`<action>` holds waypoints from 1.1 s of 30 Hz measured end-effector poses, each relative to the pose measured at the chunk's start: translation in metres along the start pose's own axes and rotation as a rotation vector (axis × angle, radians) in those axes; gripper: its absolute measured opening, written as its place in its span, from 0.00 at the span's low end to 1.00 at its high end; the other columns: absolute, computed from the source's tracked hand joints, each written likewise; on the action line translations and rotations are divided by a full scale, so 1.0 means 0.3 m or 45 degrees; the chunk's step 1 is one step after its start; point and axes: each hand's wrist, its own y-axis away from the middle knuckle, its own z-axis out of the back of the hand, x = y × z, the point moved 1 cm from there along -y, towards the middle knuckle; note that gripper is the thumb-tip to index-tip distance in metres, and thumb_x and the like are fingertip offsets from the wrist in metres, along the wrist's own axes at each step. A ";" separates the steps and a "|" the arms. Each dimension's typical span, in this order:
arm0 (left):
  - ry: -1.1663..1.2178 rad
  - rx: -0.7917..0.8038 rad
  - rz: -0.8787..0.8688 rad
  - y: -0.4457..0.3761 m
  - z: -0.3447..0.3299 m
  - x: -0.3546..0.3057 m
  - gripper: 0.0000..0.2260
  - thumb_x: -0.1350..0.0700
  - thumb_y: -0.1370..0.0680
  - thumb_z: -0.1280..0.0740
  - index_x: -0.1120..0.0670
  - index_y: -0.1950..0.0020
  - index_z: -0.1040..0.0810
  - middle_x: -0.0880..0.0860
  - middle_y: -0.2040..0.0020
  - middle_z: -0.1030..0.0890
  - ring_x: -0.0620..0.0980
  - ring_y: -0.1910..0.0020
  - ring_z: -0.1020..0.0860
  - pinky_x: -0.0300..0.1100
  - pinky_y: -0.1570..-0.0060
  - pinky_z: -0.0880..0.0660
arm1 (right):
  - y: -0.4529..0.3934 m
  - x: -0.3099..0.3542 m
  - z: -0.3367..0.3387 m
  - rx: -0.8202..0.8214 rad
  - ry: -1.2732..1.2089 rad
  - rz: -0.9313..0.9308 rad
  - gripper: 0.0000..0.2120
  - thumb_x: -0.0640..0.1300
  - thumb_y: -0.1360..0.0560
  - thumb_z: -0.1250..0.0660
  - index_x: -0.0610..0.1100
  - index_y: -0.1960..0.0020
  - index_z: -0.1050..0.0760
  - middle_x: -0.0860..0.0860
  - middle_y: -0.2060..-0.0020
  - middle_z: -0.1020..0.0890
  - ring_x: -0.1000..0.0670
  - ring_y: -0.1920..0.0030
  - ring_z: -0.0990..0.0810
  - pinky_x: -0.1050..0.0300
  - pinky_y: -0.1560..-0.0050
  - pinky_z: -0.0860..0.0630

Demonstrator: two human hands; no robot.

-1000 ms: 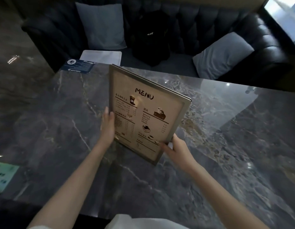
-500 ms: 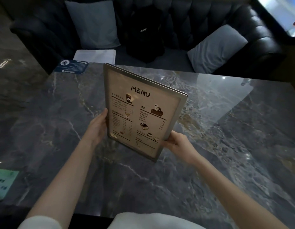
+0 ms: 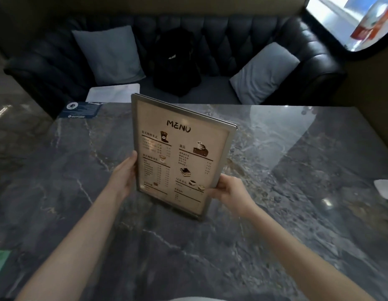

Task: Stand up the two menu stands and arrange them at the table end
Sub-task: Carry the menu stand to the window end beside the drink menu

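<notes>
- Your left hand (image 3: 124,177) grips the menu stand (image 3: 182,155) at its left edge, your right hand (image 3: 229,190) at its right.
- The stand is upright mid-table (image 3: 297,213).
- Behind the table, a sofa (image 3: 243,29) holds two cushions flanking a backpack (image 3: 178,61).
- A card (image 3: 81,109) lies on the far-left corner.

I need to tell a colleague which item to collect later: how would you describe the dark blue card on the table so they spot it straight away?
Start at the dark marble table facing the black tufted sofa. Go to its far left corner, left of the menu stand held in both hands. The blue card lies flat there, dark blue with a round white emblem, unlike the plain white sheet on the seat behind it.
</notes>
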 end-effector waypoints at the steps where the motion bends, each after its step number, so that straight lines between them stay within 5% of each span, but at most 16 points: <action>1: 0.006 0.005 -0.005 -0.002 -0.034 -0.009 0.11 0.51 0.21 0.40 0.54 0.50 0.20 0.50 0.52 0.16 0.44 0.54 0.17 0.41 0.52 0.24 | 0.007 -0.001 0.034 -0.020 0.001 0.002 0.15 0.30 0.30 0.32 0.37 0.44 0.24 0.51 0.51 0.18 0.65 0.56 0.20 0.70 0.50 0.22; 6: -0.056 0.123 0.013 -0.021 -0.253 -0.061 0.18 0.44 0.29 0.35 0.56 0.48 0.20 0.56 0.45 0.18 0.50 0.48 0.19 0.47 0.45 0.25 | 0.053 0.000 0.239 -0.118 0.016 0.005 0.15 0.31 0.30 0.32 0.37 0.44 0.24 0.48 0.49 0.18 0.60 0.52 0.19 0.72 0.51 0.23; 9: -0.111 0.226 0.001 -0.028 -0.411 -0.089 0.17 0.45 0.27 0.35 0.56 0.48 0.20 0.56 0.44 0.19 0.53 0.45 0.21 0.47 0.44 0.26 | 0.094 -0.003 0.380 -0.193 0.025 0.018 0.15 0.31 0.30 0.31 0.39 0.44 0.23 0.51 0.51 0.18 0.66 0.58 0.19 0.71 0.52 0.22; 14: -0.182 0.369 -0.042 -0.040 -0.694 -0.109 0.17 0.44 0.27 0.36 0.54 0.47 0.20 0.55 0.45 0.18 0.53 0.43 0.20 0.49 0.43 0.26 | 0.167 -0.029 0.619 -0.301 -0.009 -0.030 0.15 0.31 0.30 0.32 0.39 0.44 0.24 0.48 0.49 0.17 0.54 0.51 0.18 0.57 0.46 0.21; 18: -0.160 0.402 -0.024 -0.036 -0.949 -0.111 0.15 0.48 0.22 0.40 0.56 0.44 0.23 0.54 0.48 0.18 0.52 0.48 0.20 0.42 0.58 0.22 | 0.232 -0.053 0.803 -0.355 -0.009 0.000 0.14 0.31 0.30 0.32 0.47 0.49 0.24 0.53 0.53 0.17 0.60 0.54 0.18 0.61 0.50 0.20; 33: -0.178 0.663 -0.042 -0.067 -1.729 -0.026 0.15 0.48 0.21 0.41 0.55 0.47 0.21 0.47 0.56 0.14 0.43 0.55 0.16 0.33 0.61 0.21 | 0.395 -0.223 1.384 -0.640 0.043 -0.133 0.13 0.35 0.30 0.31 0.43 0.46 0.23 0.47 0.49 0.16 0.53 0.48 0.18 0.48 0.44 0.21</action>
